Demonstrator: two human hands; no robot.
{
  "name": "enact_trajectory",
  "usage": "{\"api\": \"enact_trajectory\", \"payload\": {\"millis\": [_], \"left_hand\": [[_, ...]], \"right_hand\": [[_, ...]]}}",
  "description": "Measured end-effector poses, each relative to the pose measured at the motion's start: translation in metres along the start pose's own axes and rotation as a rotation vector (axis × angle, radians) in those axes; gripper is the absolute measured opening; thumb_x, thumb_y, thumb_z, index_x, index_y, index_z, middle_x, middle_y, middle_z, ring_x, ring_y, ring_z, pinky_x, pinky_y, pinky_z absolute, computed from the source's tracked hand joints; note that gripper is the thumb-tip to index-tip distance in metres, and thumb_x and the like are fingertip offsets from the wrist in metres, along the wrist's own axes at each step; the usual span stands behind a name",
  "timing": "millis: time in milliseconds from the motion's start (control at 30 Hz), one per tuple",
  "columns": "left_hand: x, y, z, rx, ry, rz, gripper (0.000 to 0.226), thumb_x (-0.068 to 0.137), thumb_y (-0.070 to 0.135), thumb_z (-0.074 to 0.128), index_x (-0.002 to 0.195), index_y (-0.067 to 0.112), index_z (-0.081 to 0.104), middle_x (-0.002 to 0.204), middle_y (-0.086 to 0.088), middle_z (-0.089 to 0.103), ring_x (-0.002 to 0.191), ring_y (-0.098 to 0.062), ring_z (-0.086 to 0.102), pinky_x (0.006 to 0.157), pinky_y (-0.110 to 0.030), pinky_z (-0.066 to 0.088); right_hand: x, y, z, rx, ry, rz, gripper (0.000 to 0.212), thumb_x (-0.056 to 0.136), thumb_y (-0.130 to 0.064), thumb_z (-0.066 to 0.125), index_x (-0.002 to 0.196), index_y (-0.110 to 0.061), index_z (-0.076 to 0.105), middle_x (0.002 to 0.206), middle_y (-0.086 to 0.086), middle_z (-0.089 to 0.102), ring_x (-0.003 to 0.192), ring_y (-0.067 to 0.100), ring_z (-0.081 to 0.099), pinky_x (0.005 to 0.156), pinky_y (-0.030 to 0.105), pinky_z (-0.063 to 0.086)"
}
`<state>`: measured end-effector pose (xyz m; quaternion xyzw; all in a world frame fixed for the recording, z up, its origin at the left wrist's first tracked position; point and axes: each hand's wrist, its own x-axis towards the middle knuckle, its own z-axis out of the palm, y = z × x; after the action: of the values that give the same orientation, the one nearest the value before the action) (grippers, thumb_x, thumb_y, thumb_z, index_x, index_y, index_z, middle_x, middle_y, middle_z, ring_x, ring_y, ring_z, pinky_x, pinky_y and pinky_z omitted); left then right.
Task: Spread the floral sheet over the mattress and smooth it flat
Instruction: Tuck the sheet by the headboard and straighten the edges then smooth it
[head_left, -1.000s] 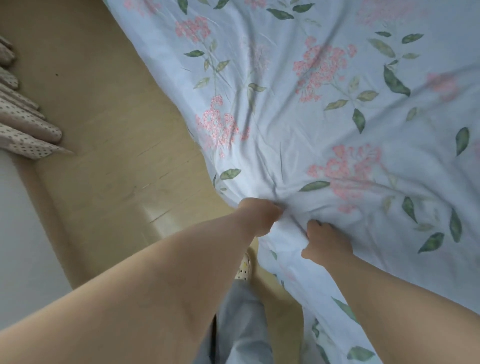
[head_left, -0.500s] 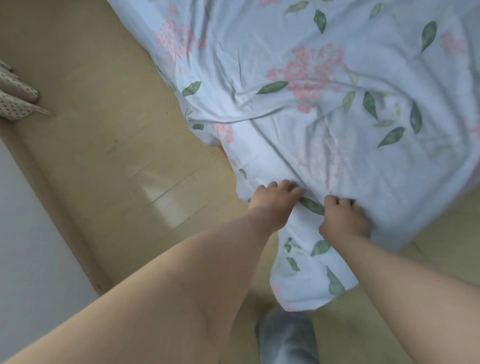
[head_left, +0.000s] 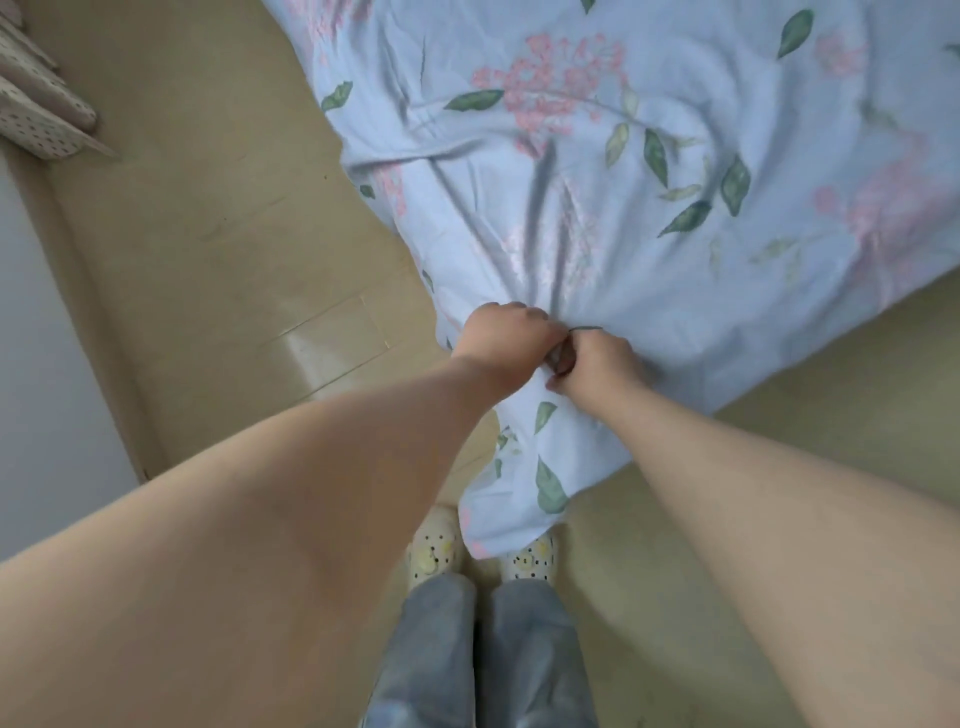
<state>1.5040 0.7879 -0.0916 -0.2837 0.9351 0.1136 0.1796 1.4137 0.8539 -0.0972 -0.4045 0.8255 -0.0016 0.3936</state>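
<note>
The floral sheet (head_left: 597, 197), pale blue with pink blossoms and green leaves, covers the mattress corner in the upper right and is creased toward my hands. Its corner hangs down to the floor in front of my feet. My left hand (head_left: 506, 338) grips a bunch of the fabric at the corner. My right hand (head_left: 597, 366) grips the same bunch right beside it, knuckles touching the left hand. The mattress itself is hidden under the sheet.
Beige tiled floor (head_left: 234, 234) lies left of and below the bed. A polka-dot curtain hem (head_left: 36, 114) hangs at the upper left beside a grey wall (head_left: 36, 389). My feet in spotted slippers (head_left: 434, 548) stand just below the hanging sheet corner.
My hands moved from apart on the sheet edge to close together, bunching the corner. The view shifted down, showing the bed corner and my feet; the sheet corner has been pulled toward me.
</note>
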Motion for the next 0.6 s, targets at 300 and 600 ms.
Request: {"api": "enact_trajectory", "payload": {"millis": [300,600], "left_hand": [[-0.025,0.017,-0.003,-0.260,-0.241,-0.106,0.022,0.092,0.015,0.049,0.108,0.019,0.062,0.111,-0.004,0.063,0.105,-0.026,0.059,0.070,-0.030,0.040],[-0.039,0.017,0.040,-0.334,-0.504,-0.005,0.061,0.091,0.030,0.057,0.145,0.028,0.029,0.136,-0.005,0.047,0.124,-0.027,0.050,0.096,-0.038,0.045]], "right_hand": [[-0.019,0.008,0.000,-0.147,-0.284,-0.012,0.026,0.079,-0.014,0.070,0.065,-0.018,0.049,0.076,0.003,0.060,0.079,0.021,0.056,0.070,0.023,0.041],[-0.024,0.023,0.038,-0.364,-0.357,0.087,0.054,0.078,-0.034,0.064,0.126,-0.019,0.046,0.129,0.005,0.054,0.120,0.027,0.053,0.097,0.034,0.046]]}}
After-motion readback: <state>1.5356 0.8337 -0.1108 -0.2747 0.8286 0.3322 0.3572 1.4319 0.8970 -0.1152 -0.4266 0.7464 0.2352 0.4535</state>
